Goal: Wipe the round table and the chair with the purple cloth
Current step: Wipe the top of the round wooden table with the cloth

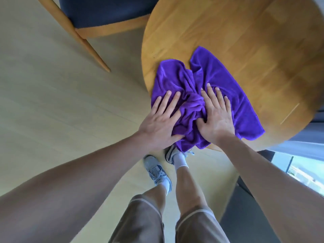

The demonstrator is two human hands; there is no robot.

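A purple cloth [219, 74] lies crumpled on the near edge of the round wooden table [236, 32], with its lower part hanging over the rim. My left hand [161, 120] presses flat on the cloth's left side with straight fingers. My right hand [216, 116] presses flat on the cloth's right side, also with straight fingers. A bunched ridge of cloth stands between the two hands. A wooden chair [98, 16] with a dark blue seat stands at the upper left, beside the table.
Pale wooden floor [52, 93] spreads to the left. My legs and grey sneakers [157, 171] stand just below the table's edge. A window [306, 174] and grey curtain [305, 134] are at the right.
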